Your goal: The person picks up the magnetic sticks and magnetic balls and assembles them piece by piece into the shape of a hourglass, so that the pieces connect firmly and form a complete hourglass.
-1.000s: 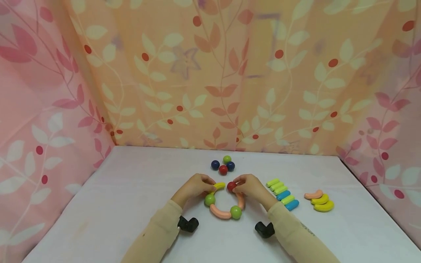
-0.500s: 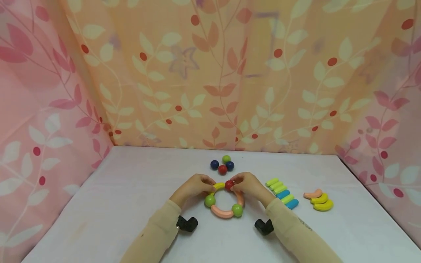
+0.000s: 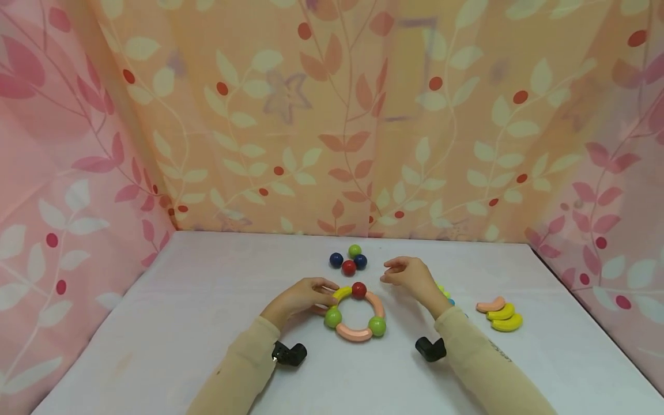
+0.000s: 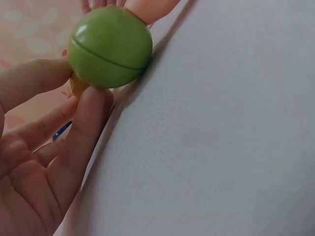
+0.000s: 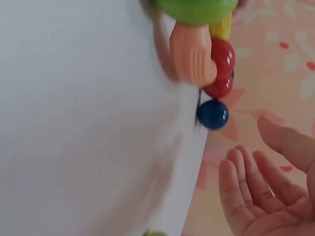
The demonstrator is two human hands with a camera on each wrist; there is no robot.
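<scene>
A closed ring of curved pieces and balls lies on the white table. It has a yellow piece (image 3: 340, 295), a red ball (image 3: 359, 290), two pink pieces (image 3: 375, 303) (image 3: 355, 333) and two green balls (image 3: 333, 317) (image 3: 377, 326). My left hand (image 3: 301, 300) pinches the yellow piece at the ring's left; in the left wrist view its thumb and finger are beside the green ball (image 4: 110, 46). My right hand (image 3: 415, 281) is off the ring, up and to its right, holding nothing. Its fingers are loosely bent in the right wrist view (image 5: 268, 196).
Behind the ring sit two blue balls (image 3: 336, 260) (image 3: 360, 261), a red ball (image 3: 349, 267) and a green one (image 3: 355, 251). Green and blue sticks (image 3: 443, 291) are partly hidden by my right hand. Further right lie a pink piece (image 3: 490, 305) and yellow pieces (image 3: 506, 323).
The red ball has moved left against the yellow piece, and the ring's gap has closed. My right hand has let go of that ball and moved right and away.
</scene>
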